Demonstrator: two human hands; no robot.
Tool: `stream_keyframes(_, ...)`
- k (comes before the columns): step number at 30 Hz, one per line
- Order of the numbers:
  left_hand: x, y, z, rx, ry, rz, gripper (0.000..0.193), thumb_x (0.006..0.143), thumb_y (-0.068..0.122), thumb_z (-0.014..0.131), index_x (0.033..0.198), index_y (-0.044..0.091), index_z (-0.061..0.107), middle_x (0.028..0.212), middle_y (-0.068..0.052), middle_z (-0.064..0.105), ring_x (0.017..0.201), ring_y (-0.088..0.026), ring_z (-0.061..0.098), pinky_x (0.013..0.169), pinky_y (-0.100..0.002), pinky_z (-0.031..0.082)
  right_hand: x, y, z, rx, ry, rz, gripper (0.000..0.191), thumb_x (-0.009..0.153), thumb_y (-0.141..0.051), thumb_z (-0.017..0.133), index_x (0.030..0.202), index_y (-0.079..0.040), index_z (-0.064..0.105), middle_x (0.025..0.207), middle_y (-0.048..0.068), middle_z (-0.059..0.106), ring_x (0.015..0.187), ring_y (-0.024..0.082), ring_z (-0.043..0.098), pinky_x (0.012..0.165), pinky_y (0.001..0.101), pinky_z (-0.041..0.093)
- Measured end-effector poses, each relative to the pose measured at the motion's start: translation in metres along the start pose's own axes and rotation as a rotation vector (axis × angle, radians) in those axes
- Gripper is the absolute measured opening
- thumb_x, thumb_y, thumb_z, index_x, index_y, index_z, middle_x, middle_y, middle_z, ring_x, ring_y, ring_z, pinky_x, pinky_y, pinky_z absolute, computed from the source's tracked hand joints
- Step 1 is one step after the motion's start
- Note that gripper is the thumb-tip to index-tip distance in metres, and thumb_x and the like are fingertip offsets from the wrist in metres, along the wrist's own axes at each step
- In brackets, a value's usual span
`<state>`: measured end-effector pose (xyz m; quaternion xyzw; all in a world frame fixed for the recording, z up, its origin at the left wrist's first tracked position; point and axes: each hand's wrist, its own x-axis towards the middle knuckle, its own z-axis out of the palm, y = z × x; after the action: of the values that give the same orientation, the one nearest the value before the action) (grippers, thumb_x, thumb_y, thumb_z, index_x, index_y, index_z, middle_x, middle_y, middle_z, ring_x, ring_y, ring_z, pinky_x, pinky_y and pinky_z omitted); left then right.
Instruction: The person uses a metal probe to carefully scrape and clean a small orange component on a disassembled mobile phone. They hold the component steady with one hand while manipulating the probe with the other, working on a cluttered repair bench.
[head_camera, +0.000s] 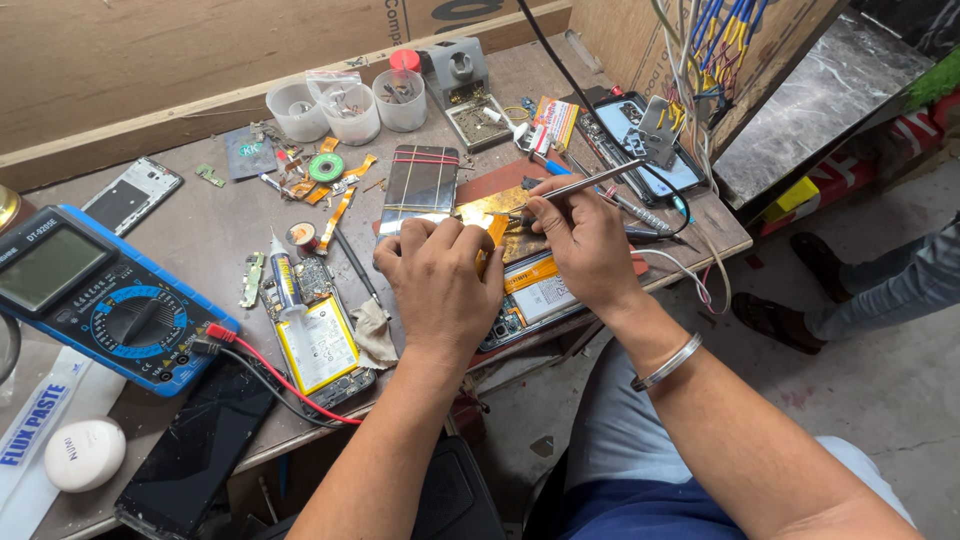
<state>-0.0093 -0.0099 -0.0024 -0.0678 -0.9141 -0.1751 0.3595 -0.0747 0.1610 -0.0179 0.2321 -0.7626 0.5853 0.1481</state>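
Note:
My left hand lies palm down on an opened phone with a yellow-labelled battery, fingers curled over its upper edge and pinning it to the wooden bench. My right hand grips a slim metal tool like a pen, its tip pointing left onto the bright gold-lit part just above the phone. A silver bangle circles my right wrist.
A blue multimeter with red and black leads lies at left. A second opened phone carries a glue tube. Clear plastic cups, a mirrored phone back, loose flex cables and a wire bundle crowd the bench. Another person's sandalled feet are at right.

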Motion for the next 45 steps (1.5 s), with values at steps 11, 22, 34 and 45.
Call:
stream_keyframes(11,-0.0008,0.0,0.0012,-0.001,-0.003,-0.003,0.016,0.081,0.027,0.08,0.084,0.013,0.072,0.089,0.0,0.067,0.101,-0.024,0.056,0.093,-0.048,0.03,0.0015,0.0033,0.0012,-0.03,0.012,-0.008,0.015,0.107,-0.016,0.063,0.114,-0.003,0.065,0.086,0.003,0.07,0.078,0.005,0.064,0.07,0.0222,0.056)
stream_keyframes(22,-0.0009,0.0,0.0013,0.009,-0.006,0.003,0.016,0.082,0.027,0.08,0.084,0.013,0.072,0.09,0.0,0.067,0.1,-0.024,0.055,0.092,-0.047,0.03,0.0027,-0.0026,0.001,-0.077,0.002,-0.012,0.016,0.107,-0.017,0.062,0.113,-0.003,0.065,0.085,0.001,0.072,0.075,0.005,0.064,0.067,0.0229,0.055)
stream_keyframes(34,-0.0008,-0.0006,0.0017,0.013,-0.009,0.005,0.017,0.081,0.027,0.08,0.084,0.013,0.072,0.089,0.0,0.067,0.1,-0.024,0.055,0.093,-0.047,0.03,0.0007,-0.0046,0.0016,-0.075,-0.001,-0.01,0.015,0.106,-0.016,0.063,0.113,-0.003,0.065,0.079,-0.001,0.064,0.073,0.003,0.058,0.064,0.0226,0.052)
stream_keyframes(45,-0.0002,0.0002,0.0023,-0.004,-0.012,0.004,0.016,0.082,0.027,0.079,0.081,0.013,0.072,0.088,0.0,0.066,0.1,-0.024,0.055,0.092,-0.048,0.03,-0.0004,-0.0005,0.0006,-0.043,0.025,-0.019,0.014,0.107,-0.016,0.064,0.113,-0.003,0.066,0.079,-0.001,0.062,0.073,0.003,0.056,0.065,0.0218,0.051)
